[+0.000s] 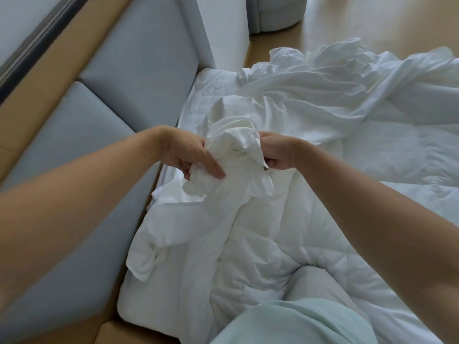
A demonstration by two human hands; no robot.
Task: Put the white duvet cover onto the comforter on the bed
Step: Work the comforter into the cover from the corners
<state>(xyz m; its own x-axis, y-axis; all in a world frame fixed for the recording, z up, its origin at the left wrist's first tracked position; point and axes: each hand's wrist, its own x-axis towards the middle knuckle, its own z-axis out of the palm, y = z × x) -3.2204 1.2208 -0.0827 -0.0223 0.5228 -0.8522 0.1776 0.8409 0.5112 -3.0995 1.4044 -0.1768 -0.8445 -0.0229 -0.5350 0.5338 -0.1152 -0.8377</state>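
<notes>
A bunched part of the white duvet cover [233, 145] is held up at the centre of the view between both hands. It is gripped by the left hand [191, 155], just to the 9 o'clock side of the bunch, with the fingers curled round a wad of the cloth and the thumb laid along it. It is pinched by the right hand [278, 151], just to the 3 o'clock side, with the fingers curled tight on an edge of the fabric. The two hands are set close together, with only the gathered cloth between them.

From the bunch, one length of the cover is draped down toward 7 o'clock, where it ends in a twisted fold. The rest is stretched away toward 1 and 2 o'clock in a crumpled ridge. The whole cover is lying on top of the quilted white comforter [285, 234], which is spread beneath it from the centre out to 3 and 5 o'clock.

A padded grey-blue headboard [139, 65] is seen from 8 to 11 o'clock. A wooden floor [372, 21] is seen at 1 o'clock, and a grey pouf [275, 13] at 12 o'clock. A pale green trouser leg [285, 324] is seen at 6 o'clock, resting on the comforter.
</notes>
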